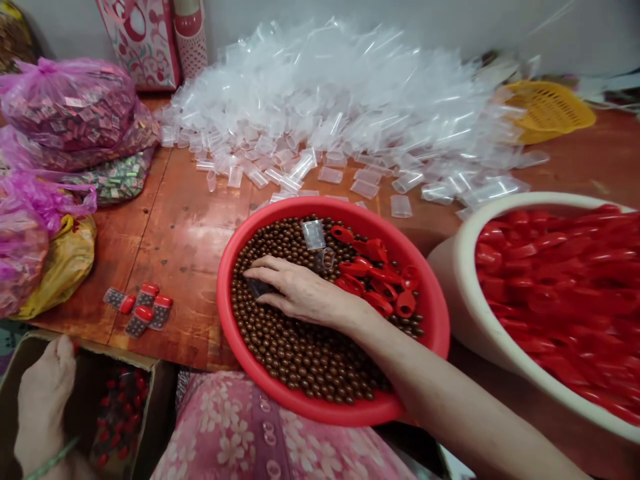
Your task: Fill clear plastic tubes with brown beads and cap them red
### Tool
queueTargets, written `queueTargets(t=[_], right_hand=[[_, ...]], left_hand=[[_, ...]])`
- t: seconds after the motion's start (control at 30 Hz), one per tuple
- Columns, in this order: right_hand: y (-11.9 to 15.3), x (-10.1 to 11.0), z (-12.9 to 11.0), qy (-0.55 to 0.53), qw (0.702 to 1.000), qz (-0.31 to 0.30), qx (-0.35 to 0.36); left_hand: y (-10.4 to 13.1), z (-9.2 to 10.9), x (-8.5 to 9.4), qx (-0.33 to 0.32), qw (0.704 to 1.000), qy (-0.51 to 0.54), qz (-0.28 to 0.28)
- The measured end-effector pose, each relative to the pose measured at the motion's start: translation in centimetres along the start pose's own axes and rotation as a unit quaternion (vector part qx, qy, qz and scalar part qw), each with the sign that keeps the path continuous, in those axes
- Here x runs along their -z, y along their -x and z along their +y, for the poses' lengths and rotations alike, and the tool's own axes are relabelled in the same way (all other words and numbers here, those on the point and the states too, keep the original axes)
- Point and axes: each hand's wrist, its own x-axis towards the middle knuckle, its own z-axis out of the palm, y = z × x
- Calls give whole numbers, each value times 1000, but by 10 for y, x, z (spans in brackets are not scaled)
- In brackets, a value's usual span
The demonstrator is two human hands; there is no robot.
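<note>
Right hand (295, 290): fingers and thumb closed around a clear case (257, 287), among brown beads (310, 357) in the red basin (226, 293).
Left hand (47, 390): well apart from the right, over the cardboard box (163, 397); I cannot tell its grip.
Red caps (355, 267): inside the basin, beside the right forearm.
Capped cases (140, 320): four, on the table (190, 267).

One red basin (325, 412), one white bucket (465, 275), one yellow basket (555, 110), four red-capped tubes (139, 323) on the table (190, 253)
</note>
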Motion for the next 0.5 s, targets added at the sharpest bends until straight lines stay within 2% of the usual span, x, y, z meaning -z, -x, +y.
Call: queueTargets(t=[0.07, 0.1, 0.23, 0.3, 0.4, 0.5], right_hand=[[0, -2, 1, -2, 1000, 1, -18], [1, -2, 1, 0, 1000, 2, -29], [4, -2, 0, -24, 998, 18, -57], [5, -3, -2, -54, 996, 45, -58], [4, -8, -10, -69, 993, 76, -57], [3, -12, -20, -40, 995, 58, -66]], left_hand=[[-1, -4, 0, 28, 990, -126, 57], [-2, -6, 0, 36, 986, -151, 68], [0, -15, -5, 93, 985, -127, 65], [5, -24, -13, 131, 982, -92, 104], [17, -38, -26, 135, 977, -61, 152], [31, -34, -27, 155, 977, -93, 110]])
